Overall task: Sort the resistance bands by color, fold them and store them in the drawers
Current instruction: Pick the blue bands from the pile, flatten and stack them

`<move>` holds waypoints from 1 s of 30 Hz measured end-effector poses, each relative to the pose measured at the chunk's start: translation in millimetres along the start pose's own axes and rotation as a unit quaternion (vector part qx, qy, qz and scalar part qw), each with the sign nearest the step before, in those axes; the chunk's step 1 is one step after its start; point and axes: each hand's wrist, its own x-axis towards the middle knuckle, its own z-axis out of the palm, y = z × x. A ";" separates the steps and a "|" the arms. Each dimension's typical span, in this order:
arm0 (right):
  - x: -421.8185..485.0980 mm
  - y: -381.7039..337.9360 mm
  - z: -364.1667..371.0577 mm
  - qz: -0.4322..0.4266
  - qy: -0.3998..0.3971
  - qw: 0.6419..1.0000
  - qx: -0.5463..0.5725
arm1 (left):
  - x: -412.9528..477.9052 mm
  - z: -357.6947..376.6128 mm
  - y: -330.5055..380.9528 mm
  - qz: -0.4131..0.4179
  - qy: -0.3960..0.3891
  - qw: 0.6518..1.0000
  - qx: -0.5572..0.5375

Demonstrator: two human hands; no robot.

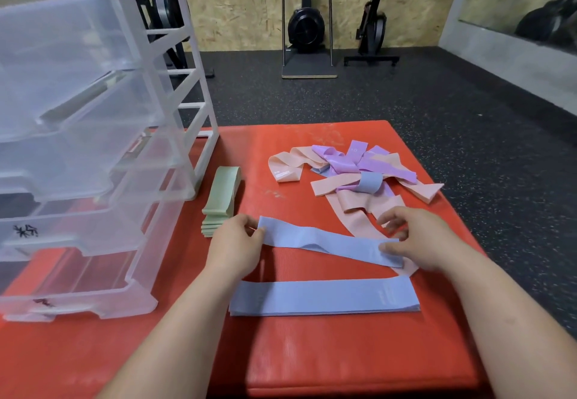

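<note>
The one wide-angle camera sits on my head, close above the near edge of the red mat [312, 351], facing forward and steeply down across it, with the drawer unit [93, 148] on the mat's left side and the wooden wall [243, 1] far beyond it.

- The drawer unit [93, 148] is set on the left of the mat [312, 351].
- A folded stack [220, 201] is placed just right of it.
- A loose heap [352, 173] is spread at the far right.
- A single band [331, 244] is held mid-mat between the left hand [234, 242] and right hand [418, 239].
- A flat stack [324, 297] is laid nearer, before it.
- Exercise machines [306, 26] are stood on the floor [406, 92] behind.
</note>
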 end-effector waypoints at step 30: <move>-81.5 -3.0 0.6 -0.022 0.146 0.983 0.114 | -70.5 -52.1 -10.7 -0.033 0.053 0.987 -0.151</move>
